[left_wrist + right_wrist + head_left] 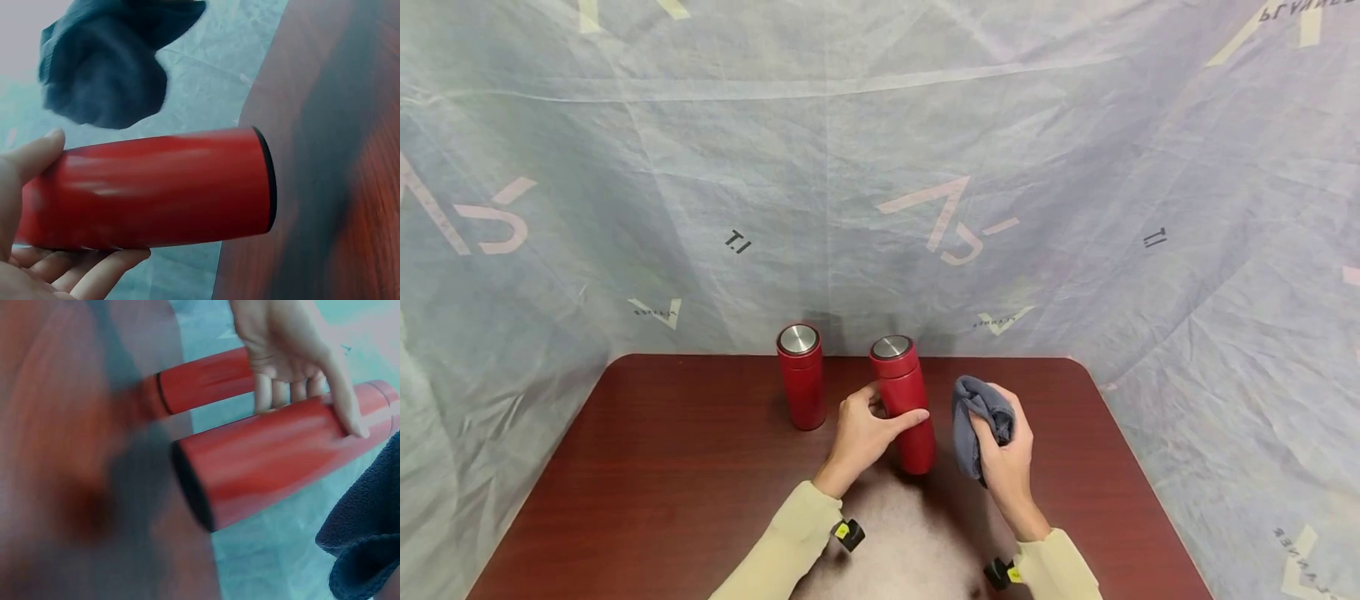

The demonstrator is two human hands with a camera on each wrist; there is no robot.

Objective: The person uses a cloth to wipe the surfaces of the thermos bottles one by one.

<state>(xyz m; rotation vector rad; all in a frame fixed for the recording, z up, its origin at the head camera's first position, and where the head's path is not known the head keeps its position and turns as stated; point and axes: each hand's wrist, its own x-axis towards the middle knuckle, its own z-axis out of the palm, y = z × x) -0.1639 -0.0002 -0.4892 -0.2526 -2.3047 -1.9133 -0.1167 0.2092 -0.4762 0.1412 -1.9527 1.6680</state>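
My left hand (865,433) grips a red thermos flask (904,400) around its middle, thumb across the front and fingers behind. The flask has a silver-topped lid and leans slightly; its dark base (190,487) shows raised off the table in the right wrist view. To its right, my right hand (1009,467) holds a folded grey-blue cloth (967,429), thumb pressed into the folds. A gap separates the cloth from the flask in the head view. A second red thermos flask (803,383) stands upright on the table, left of my left hand.
The dark red-brown wooden table (685,467) ends at the back against a hanging grey-white sheet (820,183) with printed letters, which also encloses both sides. Glare lies on the table's front middle.
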